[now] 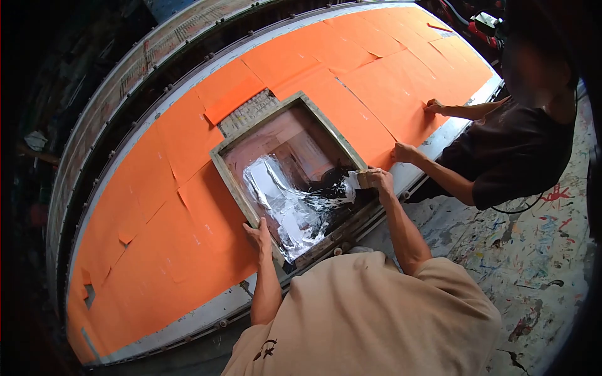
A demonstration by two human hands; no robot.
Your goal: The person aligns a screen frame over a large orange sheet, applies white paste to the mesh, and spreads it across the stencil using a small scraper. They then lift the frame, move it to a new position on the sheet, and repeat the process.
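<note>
A wooden-framed printing screen (335, 133) rests at a slant on the long table, over orange sheets. White ink (266, 182) is smeared across its mesh in a broad curve, beside darker patches. At the screen's lower left edge, my left hand (258, 234) is closed around the wooden frame. My right hand (381, 181), near the frame's right corner, grips a squeegee (364, 179) with a wooden handle; white ink lies just beside it. The squeegee's blade is mostly hidden.
Orange sheets (144, 250) cover the long table (182, 321), some edges lifted. One folded-back orange sheet (235, 100) lies beyond the screen, by a printed grey patch (252, 113). At right, a co-worker (520, 144) has both hands on the sheets. The floor (527, 276) is paint-spattered.
</note>
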